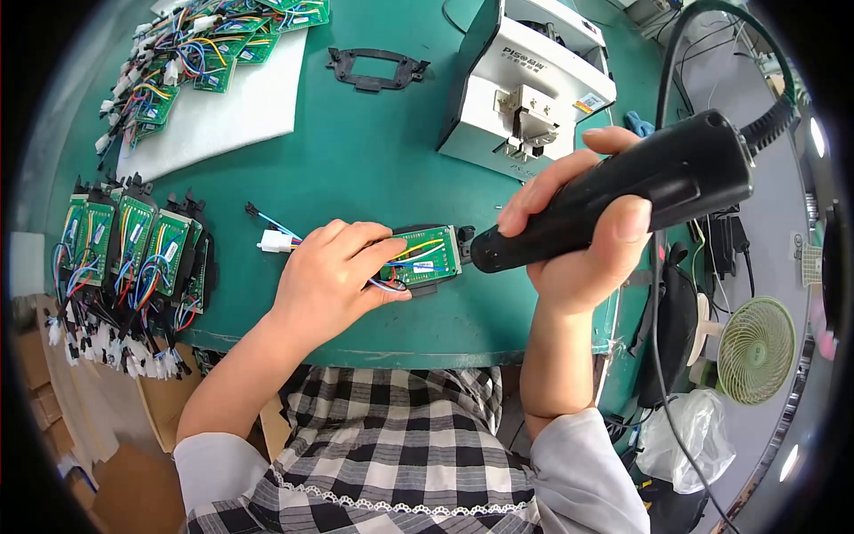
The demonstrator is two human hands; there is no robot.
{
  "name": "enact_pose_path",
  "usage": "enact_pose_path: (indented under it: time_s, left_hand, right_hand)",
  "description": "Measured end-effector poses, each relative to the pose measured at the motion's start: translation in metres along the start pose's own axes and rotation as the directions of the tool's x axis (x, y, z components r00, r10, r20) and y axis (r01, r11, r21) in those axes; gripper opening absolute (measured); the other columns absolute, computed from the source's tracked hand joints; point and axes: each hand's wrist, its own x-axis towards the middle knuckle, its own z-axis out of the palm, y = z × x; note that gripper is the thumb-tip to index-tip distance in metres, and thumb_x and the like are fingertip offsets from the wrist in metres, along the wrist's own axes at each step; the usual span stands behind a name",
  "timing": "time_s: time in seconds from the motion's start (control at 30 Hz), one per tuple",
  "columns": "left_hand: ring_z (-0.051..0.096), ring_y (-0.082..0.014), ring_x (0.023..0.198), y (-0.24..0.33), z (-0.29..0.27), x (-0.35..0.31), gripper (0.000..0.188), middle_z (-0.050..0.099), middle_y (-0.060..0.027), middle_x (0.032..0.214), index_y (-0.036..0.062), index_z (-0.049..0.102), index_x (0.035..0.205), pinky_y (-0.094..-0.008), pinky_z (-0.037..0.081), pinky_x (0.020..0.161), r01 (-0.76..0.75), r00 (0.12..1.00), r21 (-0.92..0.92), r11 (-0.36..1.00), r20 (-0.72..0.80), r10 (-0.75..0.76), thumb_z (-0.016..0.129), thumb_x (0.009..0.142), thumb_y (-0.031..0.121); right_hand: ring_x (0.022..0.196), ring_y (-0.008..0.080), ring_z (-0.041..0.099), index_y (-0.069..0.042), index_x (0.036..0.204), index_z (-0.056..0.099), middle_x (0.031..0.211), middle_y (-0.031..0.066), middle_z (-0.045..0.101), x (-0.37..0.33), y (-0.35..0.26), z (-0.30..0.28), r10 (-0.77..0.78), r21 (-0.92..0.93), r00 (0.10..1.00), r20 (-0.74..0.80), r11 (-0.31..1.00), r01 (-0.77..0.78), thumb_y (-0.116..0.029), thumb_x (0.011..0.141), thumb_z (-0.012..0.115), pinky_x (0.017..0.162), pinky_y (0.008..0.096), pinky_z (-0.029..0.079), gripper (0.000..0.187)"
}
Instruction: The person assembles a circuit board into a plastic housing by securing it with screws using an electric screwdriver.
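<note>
My left hand is closed over the left part of a green circuit board, its fingers pressing on the board and the coloured wires. The board sits in a black plastic frame that lies on the green table. A white connector on the wires sticks out left of this hand. My right hand is wrapped round a black corded electric screwdriver, held tilted with its front end down beside the board's right edge. The screwdriver's tip is hidden, so contact with the frame cannot be told.
A white screw feeder stands at the back right. A bare black frame lies at the back. Several wired boards rest on white foam; several framed ones stand at left. The screwdriver's cord hangs right, near a green fan.
</note>
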Motion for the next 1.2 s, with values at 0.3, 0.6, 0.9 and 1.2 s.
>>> enact_pose_path:
  time_s: [0.3,0.6,0.9,1.2]
  left_hand:
    - [0.057,-0.022,0.083,-0.001,0.0,-0.001,0.052,0.062,-0.0045,0.1,0.0068,0.066,0.102,-0.0339,0.049,0.073,0.014,1.0,0.01,1.0,0.015,-0.014,0.083,0.057,0.027]
    - [0.058,-0.0225,0.088,-0.002,-0.006,-0.002,0.048,0.062,-0.0047,0.107,0.0067,0.067,0.106,-0.0341,0.051,0.079,0.016,0.997,-0.005,1.0,0.072,-0.015,0.079,0.061,0.014]
    - [0.06,-0.0273,0.093,-0.001,-0.001,0.001,0.051,0.063,-0.0101,0.11,0.004,0.063,0.106,-0.038,0.051,0.079,0.031,0.999,-0.113,0.993,0.017,-0.03,0.08,0.059,0.014]
    - [0.062,-0.0272,0.09,-0.005,0.002,-0.004,0.044,0.063,-0.0076,0.103,0.004,0.065,0.097,-0.0372,0.051,0.079,0.037,0.999,-0.069,0.997,-0.022,-0.039,0.081,0.058,0.016]
  right_hand:
    - [0.048,0.0124,0.055,0.008,0.109,0.043,0.061,0.0067,0.058,-0.017,0.01,0.011,0.001,0.171,1.0,-0.022,0.985,0.003,-0.042,0.083,0.068,0.043,0.0231,0.042,0.062]
    - [0.048,0.0201,0.056,-0.002,0.111,0.039,0.064,0.0105,0.055,-0.028,0.005,0.0,0.027,0.092,0.983,0.18,0.995,-0.044,-0.065,0.077,0.066,0.047,0.0328,0.05,0.077]
    - [0.041,0.0205,0.055,0.008,0.107,0.043,0.055,0.0148,0.056,0.063,-0.012,-0.024,-0.34,-0.098,0.863,-0.374,0.939,0.328,-0.061,0.088,0.051,0.042,0.0274,0.046,0.072]
    - [0.043,0.022,0.057,0.01,0.104,0.045,0.057,0.0147,0.056,0.081,0.0,-0.004,-0.424,-0.298,0.882,-0.207,0.886,0.356,-0.056,0.089,0.054,0.042,0.0302,0.047,0.068]
